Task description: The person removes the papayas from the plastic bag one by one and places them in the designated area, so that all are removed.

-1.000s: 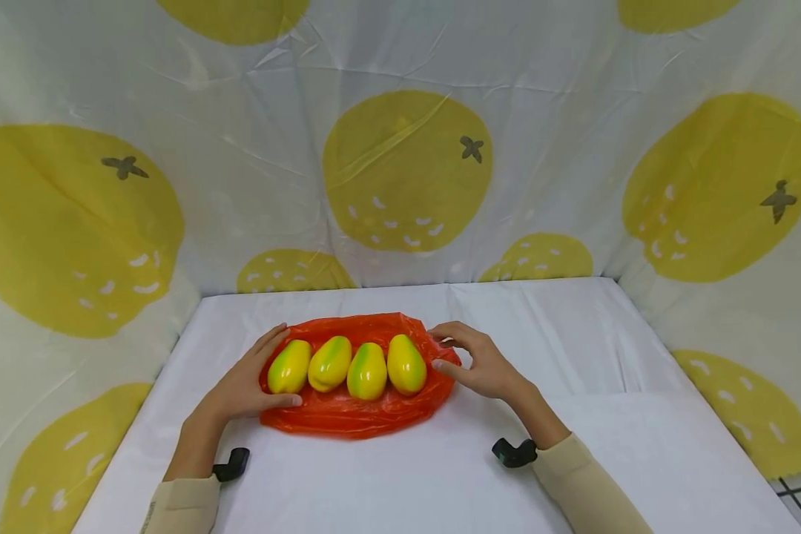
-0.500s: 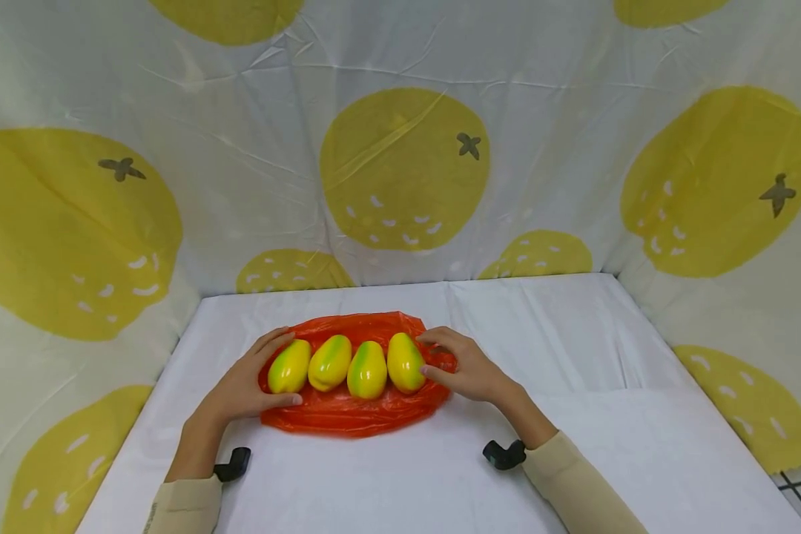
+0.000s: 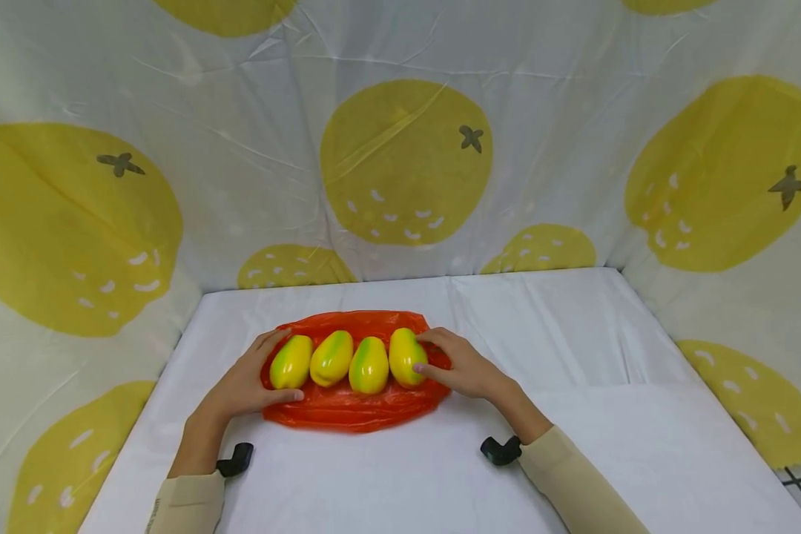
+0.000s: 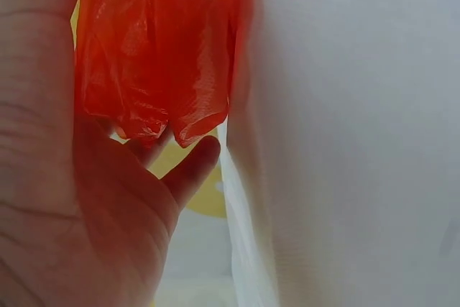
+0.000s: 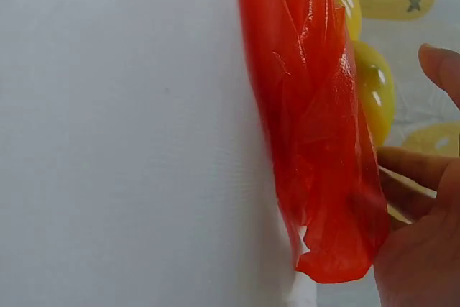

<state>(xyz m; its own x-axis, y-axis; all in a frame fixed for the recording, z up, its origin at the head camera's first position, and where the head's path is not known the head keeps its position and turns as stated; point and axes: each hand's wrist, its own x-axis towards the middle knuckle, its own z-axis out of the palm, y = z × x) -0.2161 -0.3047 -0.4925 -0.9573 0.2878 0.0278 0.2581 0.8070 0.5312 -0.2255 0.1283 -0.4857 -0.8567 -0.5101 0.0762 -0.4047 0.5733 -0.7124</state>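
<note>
the hands (image 3: 245, 380) (image 3: 463, 366) flank four yellow fruits (image 3: 332, 359) surrounded by red plastic (image 3: 354, 417).

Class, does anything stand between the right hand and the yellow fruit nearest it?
Nothing visible does: in the head view, the right hand reaches over one end of the red bag, up to the rightmost yellow fruit.

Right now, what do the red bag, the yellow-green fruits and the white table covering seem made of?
Red bag: thin, glossy plastic film; it crinkles and looks translucent.
Yellow-green fruits: perhaps hard plastic, given smooth skin and sharp highlights, though possibly real.
White table covering: probably matte cloth, softly creased.
</note>
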